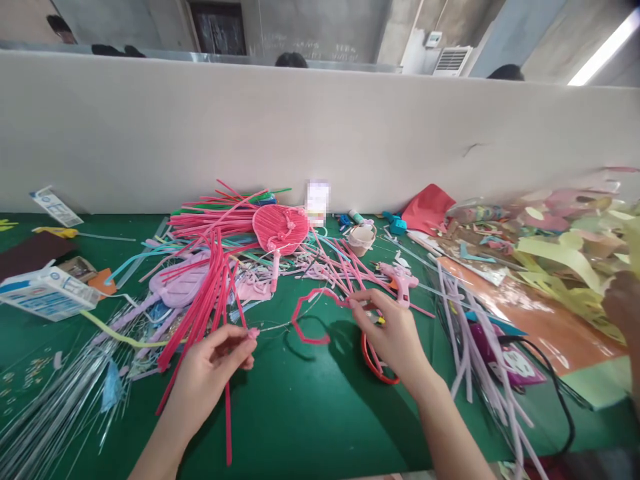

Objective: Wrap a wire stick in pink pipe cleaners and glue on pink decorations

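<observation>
My left hand [220, 357] pinches a small pink tuft [253, 333], from which a thin bare wire [275, 327] runs to the right. This wire meets a deep-pink pipe cleaner [299, 327] bent into an angular open loop above the green table [300, 427]. At the loop's upper right end, the fingertips of my right hand [387, 330] are closed on the pipe cleaner. Scissors with red handles [367, 357] lie partly hidden beneath my right hand. Close to my left hand spreads a bundle of red-pink pipe cleaners [213, 293].
A pink pipe-cleaner fan [280, 230] lies at the back, with a lilac one [183, 280] to its left. Beyond my right hand are a pink glue gun [403, 283] and a paper cup [361, 238]. Loose wires [65, 400] cover the left front; another person's hand [623, 303] shows far right.
</observation>
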Demonstrator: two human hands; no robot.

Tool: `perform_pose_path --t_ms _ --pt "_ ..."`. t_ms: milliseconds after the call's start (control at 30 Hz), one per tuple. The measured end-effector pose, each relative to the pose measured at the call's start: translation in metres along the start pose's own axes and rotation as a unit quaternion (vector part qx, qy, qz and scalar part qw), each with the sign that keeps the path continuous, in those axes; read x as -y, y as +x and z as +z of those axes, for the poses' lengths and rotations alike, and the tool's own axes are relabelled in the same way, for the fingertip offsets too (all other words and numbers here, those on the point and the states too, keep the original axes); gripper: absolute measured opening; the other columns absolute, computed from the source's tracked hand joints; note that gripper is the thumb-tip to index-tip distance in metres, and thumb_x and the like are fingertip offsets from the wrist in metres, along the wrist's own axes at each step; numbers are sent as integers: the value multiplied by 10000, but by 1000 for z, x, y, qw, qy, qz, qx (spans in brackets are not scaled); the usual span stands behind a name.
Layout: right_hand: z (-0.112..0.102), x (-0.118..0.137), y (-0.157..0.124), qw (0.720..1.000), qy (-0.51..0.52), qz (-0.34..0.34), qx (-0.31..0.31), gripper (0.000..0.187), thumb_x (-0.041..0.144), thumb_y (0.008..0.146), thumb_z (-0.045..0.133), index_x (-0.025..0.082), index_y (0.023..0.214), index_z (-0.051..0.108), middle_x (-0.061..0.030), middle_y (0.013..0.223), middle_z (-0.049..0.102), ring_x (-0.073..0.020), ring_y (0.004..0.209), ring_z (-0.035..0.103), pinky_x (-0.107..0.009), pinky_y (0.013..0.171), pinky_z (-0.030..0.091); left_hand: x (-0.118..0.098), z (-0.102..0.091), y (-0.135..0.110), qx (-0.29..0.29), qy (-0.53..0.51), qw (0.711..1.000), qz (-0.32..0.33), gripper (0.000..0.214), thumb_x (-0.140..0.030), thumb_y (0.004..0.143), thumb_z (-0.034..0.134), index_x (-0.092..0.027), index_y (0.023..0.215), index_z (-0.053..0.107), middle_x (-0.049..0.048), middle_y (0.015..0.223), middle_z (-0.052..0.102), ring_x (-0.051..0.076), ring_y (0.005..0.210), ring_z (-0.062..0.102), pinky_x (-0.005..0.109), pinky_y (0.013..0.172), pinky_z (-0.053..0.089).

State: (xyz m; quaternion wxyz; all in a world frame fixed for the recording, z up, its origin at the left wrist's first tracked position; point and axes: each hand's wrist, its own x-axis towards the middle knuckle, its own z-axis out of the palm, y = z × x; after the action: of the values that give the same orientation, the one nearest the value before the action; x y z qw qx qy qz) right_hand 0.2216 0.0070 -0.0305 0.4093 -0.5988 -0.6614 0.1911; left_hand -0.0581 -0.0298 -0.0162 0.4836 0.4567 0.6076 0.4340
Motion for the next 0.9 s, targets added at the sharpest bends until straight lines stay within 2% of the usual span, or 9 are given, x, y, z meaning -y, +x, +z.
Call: perform_pose_path --t_ms 67,167,267,333,467,533,700,800,900 --pt "-4 1 5 1000 8 -3 -30 167 376 895 581 223 860 639 -36 828 712 -190 728 647 -293 660 469 1 2 -7 -3 6 1000 0 286 -474 744 769 -198 763 700 -20 549 588 135 521 568 219 563 489" --pt "-6 0 13 998 39 4 -47 160 368 887 603 216 851 635 -35 830 716 -193 750 665 -296 676 489 1 4 -19 20 3 1000 -24 334 -527 741 745 -197 735 689 -33 527 511 113 449 465 204 443 413" --pt "-5 3 16 995 94 6 -34 159 370 875 635 213 849 644 -39 855 711 -190 785 657 -314 741 505 4 1 -23 60 3 998 -37 336 -526 729 751 -193 725 701 -21 588 526 98 453 432 187 398 361" --pt "-4 9 16 986 166 18 -4 181 393 864 662 213 845 645 -30 843 696 -174 765 640 -303 727 512 8 -4 -21 87 18 995 -36 319 -508 730 756 -193 722 713 -17 605 532 99 469 440 186 408 359" --pt "0 20 12 941 325 69 65 218 440 868 672 223 855 648 -13 820 698 -152 767 642 -273 715 526 16 -14 -8 133 58 989 -36 282 -472 743 761 -192 782 745 1 637 572 121 528 496 196 464 403" --pt "2 23 10 924 362 94 80 230 453 865 676 226 853 647 -10 820 706 -150 780 652 -273 740 534 17 -16 -4 153 61 986 -42 263 -437 737 779 -189 819 749 15 681 608 135 577 542 199 504 438" --pt "8 21 7 929 344 100 87 253 459 844 700 213 862 646 -17 808 690 -150 761 651 -267 728 536 15 -16 2 144 26 988 -56 325 -333 706 819 -201 985 715 20 766 643 156 665 617 199 542 495" --pt "12 21 7 935 336 91 72 261 461 839 699 207 852 639 -23 773 693 -159 743 665 -279 718 541 11 -24 14 207 14 977 -54 434 -260 716 817 -225 1124 674 38 851 691 166 758 666 247 689 555" --pt "18 19 6 935 332 117 35 294 483 800 722 204 809 630 -16 699 686 -160 655 659 -289 668 543 0 -33 31 254 -8 966 -55 596 -193 704 816 -245 1262 613 115 1114 715 225 1003 693 329 884 545"
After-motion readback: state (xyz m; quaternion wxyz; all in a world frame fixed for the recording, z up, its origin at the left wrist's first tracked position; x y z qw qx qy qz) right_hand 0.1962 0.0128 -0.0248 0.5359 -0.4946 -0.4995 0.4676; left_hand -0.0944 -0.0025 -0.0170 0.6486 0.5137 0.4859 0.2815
